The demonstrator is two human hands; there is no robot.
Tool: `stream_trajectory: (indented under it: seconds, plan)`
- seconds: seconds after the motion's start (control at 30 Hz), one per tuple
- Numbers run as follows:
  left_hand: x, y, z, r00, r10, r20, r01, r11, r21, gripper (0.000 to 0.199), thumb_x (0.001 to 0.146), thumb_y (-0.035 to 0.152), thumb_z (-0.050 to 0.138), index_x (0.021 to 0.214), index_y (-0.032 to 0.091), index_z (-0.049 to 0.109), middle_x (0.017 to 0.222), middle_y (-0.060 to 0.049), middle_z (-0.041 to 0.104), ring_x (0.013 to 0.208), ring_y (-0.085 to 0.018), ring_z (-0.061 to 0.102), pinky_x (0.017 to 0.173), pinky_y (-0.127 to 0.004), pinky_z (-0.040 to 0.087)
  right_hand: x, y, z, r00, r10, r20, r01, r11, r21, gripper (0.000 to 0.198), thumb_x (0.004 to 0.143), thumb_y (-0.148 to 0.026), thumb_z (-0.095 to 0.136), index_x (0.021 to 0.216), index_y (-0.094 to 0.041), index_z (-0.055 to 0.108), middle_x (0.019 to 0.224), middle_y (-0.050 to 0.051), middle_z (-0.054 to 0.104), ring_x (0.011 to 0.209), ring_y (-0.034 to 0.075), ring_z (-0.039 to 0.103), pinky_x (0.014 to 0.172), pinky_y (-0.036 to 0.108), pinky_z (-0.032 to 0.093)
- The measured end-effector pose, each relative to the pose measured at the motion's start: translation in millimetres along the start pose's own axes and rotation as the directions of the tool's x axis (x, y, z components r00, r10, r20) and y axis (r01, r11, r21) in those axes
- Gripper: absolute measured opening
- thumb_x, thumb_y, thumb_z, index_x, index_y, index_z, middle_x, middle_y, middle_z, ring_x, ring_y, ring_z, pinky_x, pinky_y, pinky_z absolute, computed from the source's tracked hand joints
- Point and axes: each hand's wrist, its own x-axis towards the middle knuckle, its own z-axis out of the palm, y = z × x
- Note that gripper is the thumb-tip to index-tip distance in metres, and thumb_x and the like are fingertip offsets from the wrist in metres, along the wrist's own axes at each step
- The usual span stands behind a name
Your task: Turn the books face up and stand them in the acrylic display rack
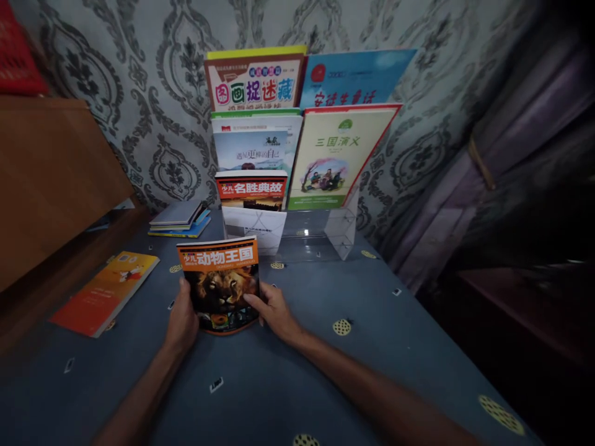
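Note:
Between my two hands is an orange and black book (222, 288) with a lion's face on its cover, tilted up with the cover towards me. My left hand (182, 319) grips its left edge, the thumb along the side. On the right edge, my right hand (277, 313) holds it with the thumb lying on the cover; its other fingers are partly hidden behind. Just beyond stands a clear tiered book rack (341, 232). Its front left holds a white booklet (260, 230) and a red-topped book (253, 189) behind that.
Higher in the rack are a pale green book (332, 155), a blue book (357, 71) and a brown picture book (255, 80). An orange book (109, 291) lies flat at left, near a small book stack (179, 217). A wooden cabinet (51, 179) borders the left; a curtain (446, 204) hangs right.

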Motion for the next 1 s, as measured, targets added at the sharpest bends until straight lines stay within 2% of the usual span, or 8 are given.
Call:
stream_trajectory:
  seconds: [0.23, 0.37, 0.47, 0.63, 0.73, 0.8, 0.9, 1.0]
  plan:
    - [-11.0, 13.9, 14.7, 0.998, -0.057, 0.010, 0.058, 0.981, -0.183, 0.050, 0.094, 0.059, 0.056, 0.129, 0.025, 0.067, 0.129, -0.004, 0.072, 0.139, -0.022, 0.052, 0.120, -0.039, 0.037, -5.4, -0.2, -3.5, 1.000, -0.002, 0.015, 0.003, 1.000, -0.010, 0.050, 0.086, -0.069, 0.060, 0.088, -0.019, 0.061, 0.064, -0.006, 0.050, 0.041, 0.006, 0.042, 0.038, 0.020, 0.034]
    - [-8.0, 14.9, 6.3, 0.998, -0.030, 0.064, 0.040, 0.987, -0.155, 0.060, 0.078, 0.062, 0.074, 0.120, 0.020, 0.072, 0.124, -0.006, 0.075, 0.134, -0.028, 0.057, 0.118, -0.044, 0.039, -8.1, -6.7, -4.7, 0.999, -0.025, 0.026, 0.026, 0.999, -0.031, 0.051, 0.086, -0.069, 0.060, 0.083, -0.019, 0.063, 0.065, -0.004, 0.052, 0.051, 0.010, 0.046, 0.046, 0.021, 0.038]
    - [-4.6, 16.0, -0.4, 0.999, -0.041, 0.011, 0.042, 0.995, -0.095, 0.064, 0.067, 0.059, 0.084, 0.118, 0.022, 0.072, 0.125, -0.006, 0.074, 0.131, -0.029, 0.059, 0.117, -0.043, 0.040, -8.0, -12.3, -3.8, 0.999, -0.040, 0.027, 0.040, 0.999, 0.010, 0.054, 0.085, -0.070, 0.060, 0.074, -0.018, 0.062, 0.067, -0.002, 0.055, 0.063, 0.013, 0.052, 0.059, 0.023, 0.044]
    - [-0.3, 17.7, -3.1, 0.998, -0.070, 0.003, 0.070, 0.995, -0.064, 0.061, 0.066, 0.061, 0.081, 0.112, 0.021, 0.073, 0.111, -0.005, 0.078, 0.115, -0.028, 0.067, 0.106, -0.041, 0.048, -12.7, -8.4, 2.0, 0.974, 0.165, 0.157, -0.192, 0.965, 0.181, 0.058, 0.077, -0.073, 0.068, 0.082, -0.015, 0.072, 0.074, 0.002, 0.069, 0.070, 0.017, 0.062, 0.064, 0.026, 0.049]
    - [4.1, 14.5, -5.5, 0.994, -0.098, -0.039, 0.096, 0.994, -0.051, 0.052, 0.064, 0.059, 0.082, 0.094, 0.018, 0.075, 0.100, -0.005, 0.079, 0.106, -0.027, 0.069, 0.104, -0.039, 0.047, -16.2, 1.9, 4.4, 0.941, 0.300, 0.157, -0.329, 0.920, 0.214, 0.057, 0.070, -0.073, 0.075, 0.081, -0.017, 0.075, 0.072, 0.004, 0.073, 0.073, 0.022, 0.069, 0.066, 0.030, 0.055]
    - [8.6, 9.5, -8.9, 0.990, -0.139, -0.023, 0.138, 0.990, -0.034, 0.046, 0.070, 0.058, 0.078, 0.091, 0.018, 0.075, 0.097, -0.005, 0.079, 0.103, -0.025, 0.069, 0.103, -0.038, 0.046, -14.9, 9.7, 5.2, 0.914, 0.388, 0.121, -0.406, 0.865, 0.296, 0.055, 0.064, -0.070, 0.081, 0.086, -0.020, 0.076, 0.078, 0.005, 0.077, 0.082, 0.027, 0.073, 0.073, 0.035, 0.059]
    - [13.3, 0.9, -12.8, 0.983, -0.183, 0.006, 0.183, 0.983, 0.016, 0.040, 0.081, 0.055, 0.070, 0.096, 0.018, 0.072, 0.099, -0.004, 0.078, 0.103, -0.023, 0.069, 0.101, -0.036, 0.047, -10.8, 16.3, 6.4, 0.860, 0.509, 0.046, -0.489, 0.792, 0.365, 0.051, 0.055, -0.061, 0.089, 0.088, -0.023, 0.077, 0.086, 0.005, 0.080, 0.087, 0.030, 0.076, 0.078, 0.039, 0.063]
    - [13.1, -4.3, -12.5, 0.981, -0.195, 0.014, 0.192, 0.974, 0.121, 0.035, 0.091, 0.045, 0.060, 0.113, 0.018, 0.066, 0.105, -0.005, 0.075, 0.103, -0.022, 0.068, 0.097, -0.035, 0.050, -9.9, 15.4, 6.7, 0.833, 0.553, 0.037, -0.525, 0.766, 0.370, 0.048, 0.058, -0.057, 0.088, 0.090, -0.023, 0.078, 0.093, 0.008, 0.081, 0.096, 0.034, 0.076, 0.084, 0.043, 0.064]
